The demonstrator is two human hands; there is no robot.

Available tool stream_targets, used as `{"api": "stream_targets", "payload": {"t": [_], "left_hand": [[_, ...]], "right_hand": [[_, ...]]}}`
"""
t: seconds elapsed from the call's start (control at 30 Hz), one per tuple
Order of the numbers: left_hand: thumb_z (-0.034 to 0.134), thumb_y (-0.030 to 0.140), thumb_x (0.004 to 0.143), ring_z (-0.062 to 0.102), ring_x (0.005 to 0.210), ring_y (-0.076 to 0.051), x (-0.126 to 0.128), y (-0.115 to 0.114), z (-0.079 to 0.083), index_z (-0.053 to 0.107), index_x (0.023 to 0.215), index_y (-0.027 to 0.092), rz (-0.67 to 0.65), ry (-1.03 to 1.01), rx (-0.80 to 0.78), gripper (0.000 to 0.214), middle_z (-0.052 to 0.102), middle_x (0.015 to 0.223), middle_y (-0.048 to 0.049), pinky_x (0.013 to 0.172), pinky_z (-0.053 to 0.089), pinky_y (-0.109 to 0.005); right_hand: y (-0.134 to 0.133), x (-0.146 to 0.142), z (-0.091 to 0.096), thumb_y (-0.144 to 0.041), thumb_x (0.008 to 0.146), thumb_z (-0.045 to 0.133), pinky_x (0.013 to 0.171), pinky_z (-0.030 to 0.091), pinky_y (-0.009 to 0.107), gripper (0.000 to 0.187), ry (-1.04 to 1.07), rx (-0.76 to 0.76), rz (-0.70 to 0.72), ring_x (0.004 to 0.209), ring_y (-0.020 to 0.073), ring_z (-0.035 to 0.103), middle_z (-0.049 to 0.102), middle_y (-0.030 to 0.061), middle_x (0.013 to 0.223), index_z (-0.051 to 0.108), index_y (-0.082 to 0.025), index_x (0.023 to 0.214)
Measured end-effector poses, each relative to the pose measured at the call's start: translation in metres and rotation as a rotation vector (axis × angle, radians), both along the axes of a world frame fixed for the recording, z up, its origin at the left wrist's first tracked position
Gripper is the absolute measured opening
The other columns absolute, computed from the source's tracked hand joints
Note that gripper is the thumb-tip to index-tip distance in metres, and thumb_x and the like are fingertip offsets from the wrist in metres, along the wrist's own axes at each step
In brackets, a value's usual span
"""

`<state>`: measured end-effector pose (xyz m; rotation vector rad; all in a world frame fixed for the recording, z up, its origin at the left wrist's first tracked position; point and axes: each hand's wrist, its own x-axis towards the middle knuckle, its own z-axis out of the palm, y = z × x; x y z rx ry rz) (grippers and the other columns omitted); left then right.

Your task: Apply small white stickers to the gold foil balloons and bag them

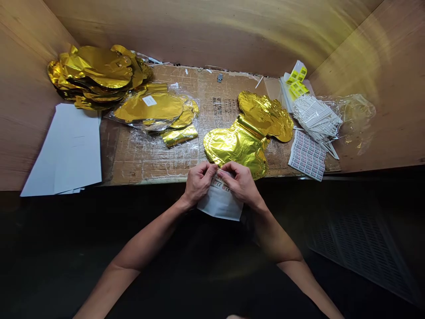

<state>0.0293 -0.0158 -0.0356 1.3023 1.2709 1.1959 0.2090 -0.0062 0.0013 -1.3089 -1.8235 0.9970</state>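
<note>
Both hands are at the front edge of the cardboard-topped table. My left hand (199, 180) is closed, thumb and finger pinching the upper left of a white sticker sheet (219, 204). On the opposite side my right hand (241, 182) pinches near the sheet's top edge. A few printed CE labels show between the hands, and the lower part of the sheet is bare. Whether a label sits between the fingertips is too small to tell. Just beyond the fingers lies a crinkled gold foil balloon (226, 144), folded across its middle.
More gold foil balloons (96, 66) are piled at the back left, above white paper sheets (73, 146). Bagged gold balloons (149, 108) lie left of centre. At right are white sticks (317, 115), yellow barcode labels (297, 82) and another sticker sheet (308, 155). Wooden walls (199, 31) enclose the table.
</note>
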Motion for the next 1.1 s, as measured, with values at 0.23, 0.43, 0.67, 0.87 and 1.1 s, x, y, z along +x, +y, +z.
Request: {"api": "stream_targets", "payload": {"t": [0.23,0.43,0.67,0.87,1.1], "left_hand": [[0.07,0.049,0.098,0.063,0.073,-0.016,-0.003,0.0,0.001,0.075,0.085,0.017,-0.042,-0.053,0.005,0.035,0.072,0.079,-0.0025,0.071,0.05,-0.028],[0.067,0.056,0.099,0.049,0.063,-0.013,-0.005,0.002,0.002,0.066,0.072,0.017,-0.069,-0.01,0.003,0.048,0.058,0.066,0.0011,0.062,0.04,-0.026],[0.068,0.042,0.099,0.056,0.073,-0.015,-0.009,0.001,0.001,0.072,0.095,0.018,-0.262,0.097,-0.002,0.024,0.066,0.081,0.0003,0.068,0.043,-0.027],[0.061,0.031,0.102,0.058,0.069,-0.015,-0.011,0.0,0.005,0.067,0.084,0.019,-0.227,0.353,0.027,0.022,0.067,0.076,0.0007,0.069,0.046,-0.029],[0.058,0.01,0.093,0.046,0.155,-0.038,-0.018,0.007,-0.001,0.071,0.093,0.017,-0.554,0.739,0.478,0.015,0.049,0.168,-0.0179,0.118,0.046,-0.054]], "right_hand": [[0.003,0.003,0.0,-0.032,0.096,0.073,0.067,0.047,0.027,0.014,-0.037,-0.001,0.008,0.071,0.0144,0.059,0.069,0.0003,0.081,0.07,-0.019,0.092],[0.004,0.003,0.004,-0.028,0.1,0.069,0.084,0.052,0.033,0.011,-0.067,0.145,0.029,0.091,0.0196,0.066,0.073,0.0053,0.098,0.074,-0.02,0.105],[0.006,0.0,-0.003,-0.025,0.097,0.071,0.086,0.049,0.037,0.007,-0.162,0.245,-0.052,0.093,0.0219,0.063,0.069,0.0056,0.094,0.075,-0.022,0.091],[0.001,0.012,0.002,-0.028,0.097,0.066,0.087,0.046,0.04,0.015,-0.209,0.334,-0.171,0.085,0.0212,0.063,0.071,0.0056,0.086,0.071,-0.021,0.085],[0.027,0.041,-0.007,-0.041,0.093,0.067,0.058,0.041,0.027,0.026,-0.052,-0.281,-0.211,0.061,0.0146,0.055,0.064,0.0004,0.069,0.068,-0.018,0.081]]}}
